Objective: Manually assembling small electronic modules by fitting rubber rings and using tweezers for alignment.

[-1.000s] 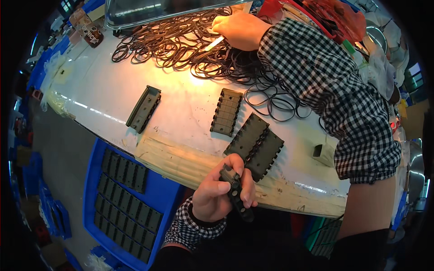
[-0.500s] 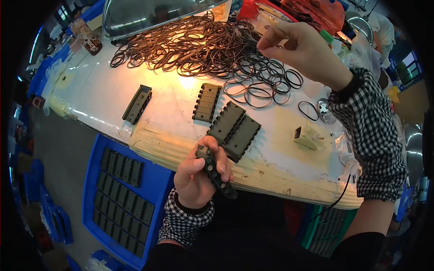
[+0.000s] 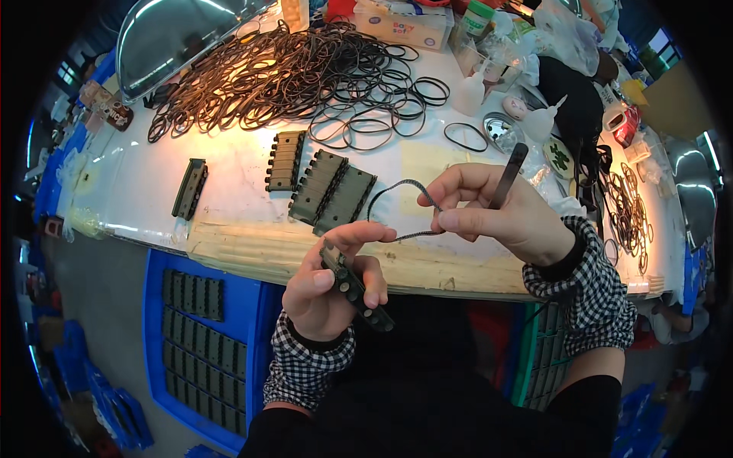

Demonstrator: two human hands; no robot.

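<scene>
While the left hand [image 3: 324, 286] curls its fingers around a dark olive studded block [image 3: 351, 286], before the tabletop's [image 3: 237, 172] worn, yellowed near edge, the right hand's [image 3: 500, 210] fingers pinch a thin, cord-textured loop [image 3: 412, 182] and a flat dark tool [image 3: 510, 175]. Beyond lie 4 matte olive pieces [image 3: 285, 160], 2 side by side. Tangled bands [image 3: 282, 72] crowd the far side near a glossy transparent cover [image 3: 175, 46]; below, a smooth blue tray [image 3: 243, 294] holds rows of ribbed dark panels [image 3: 202, 340].
</scene>
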